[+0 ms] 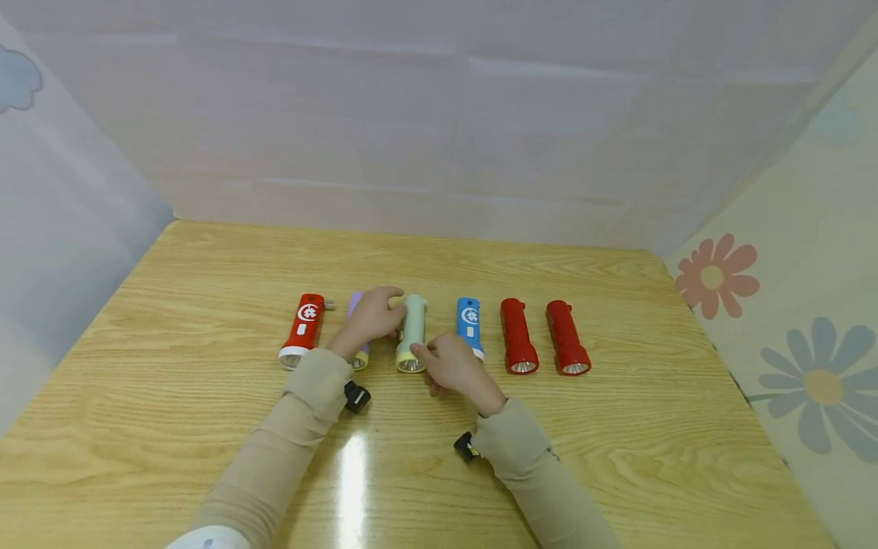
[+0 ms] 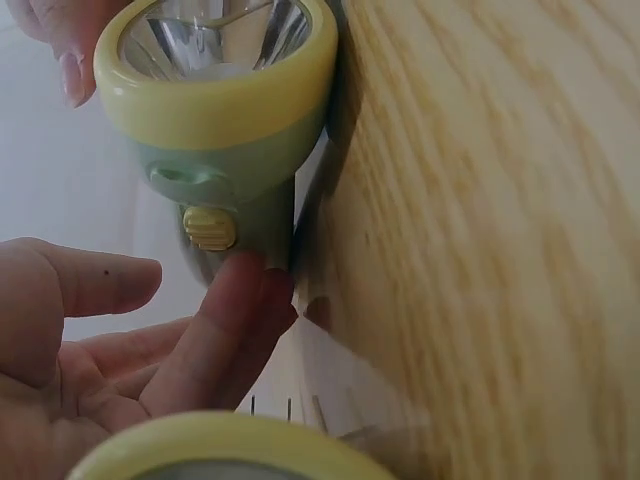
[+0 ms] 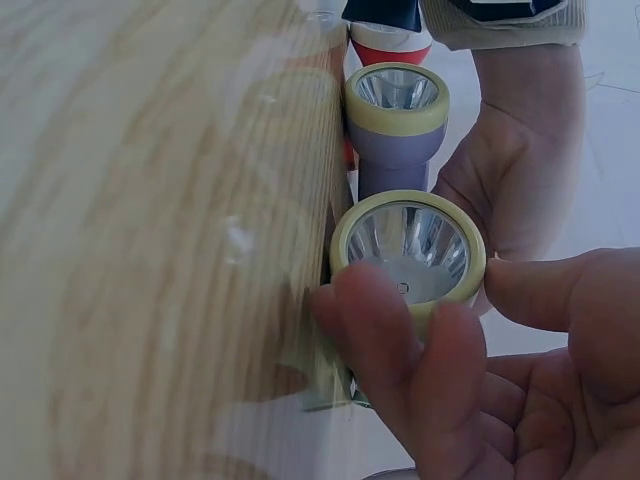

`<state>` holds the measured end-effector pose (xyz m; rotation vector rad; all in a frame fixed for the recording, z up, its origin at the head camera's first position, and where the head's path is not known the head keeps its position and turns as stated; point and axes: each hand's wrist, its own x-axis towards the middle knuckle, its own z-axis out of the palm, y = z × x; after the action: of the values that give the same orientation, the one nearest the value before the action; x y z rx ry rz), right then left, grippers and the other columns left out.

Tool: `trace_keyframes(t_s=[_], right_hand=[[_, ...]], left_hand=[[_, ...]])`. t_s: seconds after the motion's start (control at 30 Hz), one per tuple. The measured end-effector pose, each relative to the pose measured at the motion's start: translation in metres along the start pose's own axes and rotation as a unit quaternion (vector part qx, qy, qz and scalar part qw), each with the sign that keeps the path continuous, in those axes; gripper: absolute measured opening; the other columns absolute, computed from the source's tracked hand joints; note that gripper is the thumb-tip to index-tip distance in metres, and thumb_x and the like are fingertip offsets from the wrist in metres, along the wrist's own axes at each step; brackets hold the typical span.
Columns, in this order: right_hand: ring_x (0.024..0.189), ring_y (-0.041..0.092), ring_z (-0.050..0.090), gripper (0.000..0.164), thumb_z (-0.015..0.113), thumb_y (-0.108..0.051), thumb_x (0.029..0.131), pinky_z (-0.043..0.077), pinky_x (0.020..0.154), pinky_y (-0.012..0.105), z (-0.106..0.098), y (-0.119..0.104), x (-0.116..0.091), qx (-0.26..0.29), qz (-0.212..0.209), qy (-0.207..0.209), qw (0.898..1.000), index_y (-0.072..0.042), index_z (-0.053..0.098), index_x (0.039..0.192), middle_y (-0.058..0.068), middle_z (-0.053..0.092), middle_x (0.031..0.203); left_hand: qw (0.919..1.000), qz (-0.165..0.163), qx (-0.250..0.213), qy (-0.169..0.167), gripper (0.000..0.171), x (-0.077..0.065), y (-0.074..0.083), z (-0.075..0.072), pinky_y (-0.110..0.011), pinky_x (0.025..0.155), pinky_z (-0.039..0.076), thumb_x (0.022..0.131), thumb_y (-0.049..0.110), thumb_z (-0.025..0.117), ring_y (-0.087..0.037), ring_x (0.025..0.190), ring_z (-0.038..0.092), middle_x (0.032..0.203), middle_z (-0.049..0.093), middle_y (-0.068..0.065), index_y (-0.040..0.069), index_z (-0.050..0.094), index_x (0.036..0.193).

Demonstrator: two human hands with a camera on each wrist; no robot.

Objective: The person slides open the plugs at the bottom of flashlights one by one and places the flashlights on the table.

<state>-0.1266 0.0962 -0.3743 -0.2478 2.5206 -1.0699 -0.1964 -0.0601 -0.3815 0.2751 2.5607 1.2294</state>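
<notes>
A pale green flashlight (image 1: 414,324) with a yellow rim lies between the two hands, lens end toward me. My left hand (image 1: 373,314) reaches over a purple flashlight (image 3: 395,150). In the left wrist view its fingertips (image 2: 235,290) are right at the green body behind the yellow switch (image 2: 209,229), thumb held apart. My right hand (image 1: 454,366) is at the lens end. In the right wrist view its thumb (image 3: 535,292) comes up to one side of the rim, and its loosely bent fingers overlap the lens (image 3: 410,250) from the other side.
All the flashlights lie in a row on the wooden table (image 1: 206,412). A red one with a white rim (image 1: 305,328), its plug prongs out, is at the left. To the right lie a blue one (image 1: 469,316) and two red ones (image 1: 517,335). Cloth walls border the table.
</notes>
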Motion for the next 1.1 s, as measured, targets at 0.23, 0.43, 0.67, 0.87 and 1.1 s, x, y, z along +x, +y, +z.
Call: trace_keyframes(t_s=[0.23, 0.43, 0.67, 0.87, 1.1], right_hand=[[0.042, 0.020, 0.057, 0.039, 0.047, -0.027, 0.096, 0.046, 0.041, 0.027, 0.0027, 0.0013, 0.0019, 0.004, -0.004, -0.001, 1.000, 0.002, 0.061, 0.073, 0.009, 0.056, 0.053], [0.042, 0.019, 0.057, 0.037, 0.046, -0.025, 0.096, 0.042, 0.039, 0.023, 0.0033, -0.0012, 0.0021, 0.000, -0.005, -0.004, 1.000, 0.001, 0.059, 0.074, 0.010, 0.057, 0.054], [0.042, 0.020, 0.057, 0.035, 0.046, -0.023, 0.097, 0.041, 0.038, 0.023, 0.0038, -0.0018, 0.0021, 0.002, -0.021, -0.007, 1.000, 0.002, 0.056, 0.074, 0.011, 0.056, 0.053], [0.042, 0.020, 0.057, 0.035, 0.045, -0.022, 0.097, 0.043, 0.038, 0.024, 0.0042, -0.0013, 0.0035, -0.001, -0.017, -0.010, 1.000, 0.002, 0.055, 0.075, 0.009, 0.054, 0.054], [0.043, 0.021, 0.057, 0.034, 0.044, -0.021, 0.097, 0.046, 0.040, 0.027, 0.0049, 0.0002, 0.0040, 0.010, -0.018, -0.010, 1.000, 0.003, 0.055, 0.076, 0.010, 0.053, 0.056]], left_hand=[[0.9998, 0.009, 0.011, -0.013, 0.045, 0.0027, -0.0005, 0.0025, -0.023, 0.045, 0.044, 0.093, 0.013, 0.045, -0.020, 0.050, 0.058, 0.063, 0.060, -0.009, -0.004, 0.038, 0.134], [0.9993, 0.015, 0.026, -0.020, 0.045, 0.0051, -0.0018, 0.0046, -0.023, 0.042, 0.042, 0.094, 0.013, 0.044, -0.016, 0.044, 0.054, 0.058, 0.056, -0.007, -0.003, 0.037, 0.135], [0.9990, 0.014, 0.028, -0.032, 0.046, 0.0033, -0.0006, 0.0042, -0.023, 0.041, 0.041, 0.095, 0.014, 0.043, -0.014, 0.042, 0.050, 0.055, 0.052, -0.006, -0.003, 0.035, 0.137], [0.9991, 0.013, 0.026, -0.030, 0.046, 0.0031, 0.0006, 0.0039, -0.023, 0.046, 0.043, 0.095, 0.015, 0.043, -0.015, 0.047, 0.052, 0.073, 0.060, -0.012, -0.003, 0.035, 0.136], [0.9994, 0.008, 0.026, -0.022, 0.045, 0.0051, -0.0014, 0.0056, -0.027, 0.058, 0.047, 0.094, 0.016, 0.044, -0.020, 0.064, 0.058, 0.100, 0.060, -0.019, -0.002, 0.037, 0.135]])
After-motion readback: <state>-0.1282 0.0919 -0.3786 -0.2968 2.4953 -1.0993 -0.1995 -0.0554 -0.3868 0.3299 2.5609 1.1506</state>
